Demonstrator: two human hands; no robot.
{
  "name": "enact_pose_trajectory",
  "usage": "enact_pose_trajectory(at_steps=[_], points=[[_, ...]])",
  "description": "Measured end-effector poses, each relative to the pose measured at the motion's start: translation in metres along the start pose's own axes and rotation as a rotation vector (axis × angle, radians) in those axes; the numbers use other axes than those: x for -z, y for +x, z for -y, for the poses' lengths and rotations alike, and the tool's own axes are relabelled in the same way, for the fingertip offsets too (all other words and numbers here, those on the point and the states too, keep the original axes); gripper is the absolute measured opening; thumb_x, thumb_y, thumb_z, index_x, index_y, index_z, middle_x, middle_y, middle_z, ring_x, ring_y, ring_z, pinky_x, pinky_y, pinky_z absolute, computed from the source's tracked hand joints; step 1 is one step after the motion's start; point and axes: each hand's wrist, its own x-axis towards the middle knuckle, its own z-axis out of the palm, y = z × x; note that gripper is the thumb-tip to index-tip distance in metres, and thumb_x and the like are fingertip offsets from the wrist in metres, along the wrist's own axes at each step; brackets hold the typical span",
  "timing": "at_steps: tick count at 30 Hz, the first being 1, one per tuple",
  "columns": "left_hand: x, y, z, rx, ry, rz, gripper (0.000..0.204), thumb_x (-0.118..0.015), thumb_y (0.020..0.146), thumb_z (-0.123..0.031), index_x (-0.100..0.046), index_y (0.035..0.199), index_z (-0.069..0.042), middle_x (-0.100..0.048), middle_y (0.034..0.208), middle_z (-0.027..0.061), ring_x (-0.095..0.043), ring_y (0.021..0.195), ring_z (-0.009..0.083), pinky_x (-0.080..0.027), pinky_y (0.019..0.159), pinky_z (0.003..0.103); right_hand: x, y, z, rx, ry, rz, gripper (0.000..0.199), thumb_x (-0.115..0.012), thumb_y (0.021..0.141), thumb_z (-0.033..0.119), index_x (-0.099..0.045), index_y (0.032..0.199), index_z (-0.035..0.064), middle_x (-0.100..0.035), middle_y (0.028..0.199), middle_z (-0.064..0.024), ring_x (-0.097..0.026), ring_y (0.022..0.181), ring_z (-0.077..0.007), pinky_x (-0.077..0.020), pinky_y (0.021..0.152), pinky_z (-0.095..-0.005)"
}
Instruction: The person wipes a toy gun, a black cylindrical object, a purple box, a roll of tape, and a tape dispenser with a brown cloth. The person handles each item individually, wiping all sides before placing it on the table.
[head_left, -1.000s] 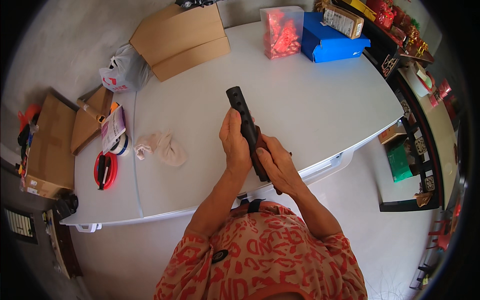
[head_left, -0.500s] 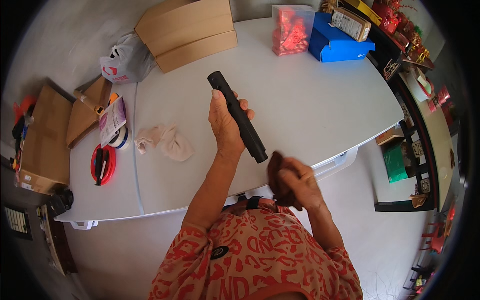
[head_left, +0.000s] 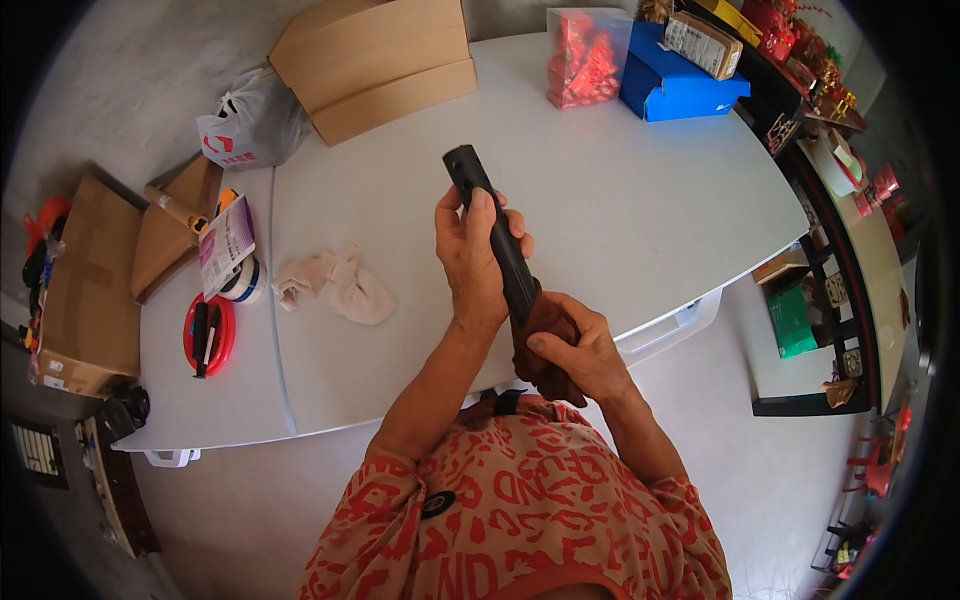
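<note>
Fingers of the left hand (head_left: 478,262) wrap tight around the middle of a black bar (head_left: 492,232), thumb lying along its upper part. The right hand (head_left: 583,352) is closed on a brown cloth (head_left: 541,335) bunched around the bar's lower end. The bar is held above the white table (head_left: 640,190), its long axis slanting, top end pointing up-left, away from the person.

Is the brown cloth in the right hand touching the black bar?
Touching: the head view shows the right hand pressing the brown cloth around the black bar's lower end.
</note>
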Motion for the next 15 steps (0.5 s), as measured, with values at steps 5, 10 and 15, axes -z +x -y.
enact_pose_trajectory(at_steps=[5,10,15], points=[[0.01,0.002,0.0,0.128,-0.095,0.036,0.029,-0.051,0.098,-0.031,-0.046,0.111,-0.006,-0.055,0.095,0.0057,-0.053,0.075,0.0142,-0.049,0.058,0.029,0.027,-0.013,0.02,-0.239,-0.098,0.037,0.033,-0.064,0.089,0.007,-0.055,0.119,-0.0033,-0.065,0.089,-0.0065,-0.059,0.067,-0.0067,-0.0499,0.054,-0.0214],[0.024,0.01,0.001,0.134,-0.086,0.084,0.035,-0.047,0.099,-0.035,-0.048,0.12,-0.006,-0.055,0.096,0.0036,-0.051,0.081,0.013,-0.047,0.067,0.029,0.03,-0.014,0.024,0.01,-0.079,-0.24,0.032,-0.061,0.089,0.004,-0.054,0.12,-0.0012,-0.064,0.089,-0.0092,-0.063,0.068,-0.0108,-0.0522,0.054,-0.0225],[0.011,0.003,0.007,0.13,-0.017,0.14,0.042,-0.044,0.1,-0.036,-0.045,0.127,-0.004,-0.054,0.094,0.0037,-0.049,0.079,0.0119,-0.045,0.069,0.027,-0.008,0.02,-0.001,0.545,-0.795,-0.184,0.051,-0.067,0.086,0.009,-0.044,0.13,-0.0024,-0.06,0.108,-0.0184,-0.066,0.074,-0.0177,-0.054,0.062,-0.0314]])
